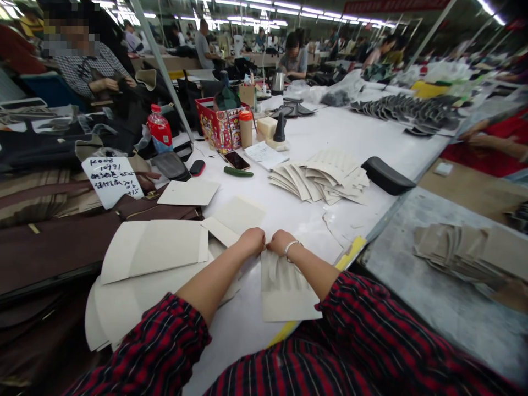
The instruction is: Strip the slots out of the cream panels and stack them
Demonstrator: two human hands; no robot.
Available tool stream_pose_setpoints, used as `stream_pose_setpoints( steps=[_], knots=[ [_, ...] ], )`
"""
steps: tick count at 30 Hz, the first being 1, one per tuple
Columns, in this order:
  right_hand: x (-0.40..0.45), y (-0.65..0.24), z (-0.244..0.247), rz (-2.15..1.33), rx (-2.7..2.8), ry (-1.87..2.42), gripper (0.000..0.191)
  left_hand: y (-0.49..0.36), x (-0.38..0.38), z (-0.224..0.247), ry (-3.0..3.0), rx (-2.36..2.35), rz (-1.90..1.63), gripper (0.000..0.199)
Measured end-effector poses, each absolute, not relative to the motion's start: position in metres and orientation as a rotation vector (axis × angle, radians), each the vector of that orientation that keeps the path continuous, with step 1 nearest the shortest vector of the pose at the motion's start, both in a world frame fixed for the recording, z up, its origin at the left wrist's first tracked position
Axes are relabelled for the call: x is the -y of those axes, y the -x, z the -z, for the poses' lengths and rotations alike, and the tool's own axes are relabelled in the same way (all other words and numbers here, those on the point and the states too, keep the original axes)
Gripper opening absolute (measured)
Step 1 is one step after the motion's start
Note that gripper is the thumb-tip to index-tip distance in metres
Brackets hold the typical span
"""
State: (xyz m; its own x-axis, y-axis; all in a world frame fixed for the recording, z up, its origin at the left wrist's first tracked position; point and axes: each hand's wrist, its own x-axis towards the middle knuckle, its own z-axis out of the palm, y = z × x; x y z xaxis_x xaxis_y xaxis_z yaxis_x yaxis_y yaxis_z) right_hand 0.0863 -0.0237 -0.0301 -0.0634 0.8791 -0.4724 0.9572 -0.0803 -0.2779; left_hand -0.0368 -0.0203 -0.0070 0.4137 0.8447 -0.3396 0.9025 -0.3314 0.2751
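Observation:
My left hand (252, 241) and my right hand (282, 242) meet at the top edge of a cream fabric panel (289, 305) on the white table. Both are closed, with fingertips pinched together at the panel's upper left corner. Creases run down the panel below my right hand, which has a bracelet at its wrist. To the left lies a pile of larger cream panels (157, 247), partly behind my left forearm. A fanned stack of cream pieces (317, 176) rests beyond my hands.
A dark curved case (388, 175) stands near the table's right edge. Farther back are a green cucumber (238, 172), a phone (236, 160), an orange-lided cup (246, 129) and a red patterned box (218, 129). Brown bags (61, 247) fill the left; tan pieces (466, 253) lie right.

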Motion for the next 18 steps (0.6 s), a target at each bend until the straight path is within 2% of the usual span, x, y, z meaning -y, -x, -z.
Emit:
stream_pose_setpoints(
  steps=[9,12,14,18],
  knots=[
    [0.022,-0.078,0.025,0.772,-2.009,-2.031,0.037,0.034,0.047,0.000,-2.284,-1.550,0.131,0.018],
    [0.025,-0.079,0.026,0.753,-2.027,-2.030,0.036,0.042,0.103,0.001,-2.261,-1.417,0.126,0.014],
    [0.026,-0.080,0.028,0.758,-2.048,-2.026,0.036,0.051,0.156,0.005,-2.138,-1.141,0.117,0.011],
    [0.026,-0.081,0.026,0.758,-2.086,-2.015,0.033,0.082,0.239,0.006,-1.862,-1.150,0.144,0.005]
  ],
)
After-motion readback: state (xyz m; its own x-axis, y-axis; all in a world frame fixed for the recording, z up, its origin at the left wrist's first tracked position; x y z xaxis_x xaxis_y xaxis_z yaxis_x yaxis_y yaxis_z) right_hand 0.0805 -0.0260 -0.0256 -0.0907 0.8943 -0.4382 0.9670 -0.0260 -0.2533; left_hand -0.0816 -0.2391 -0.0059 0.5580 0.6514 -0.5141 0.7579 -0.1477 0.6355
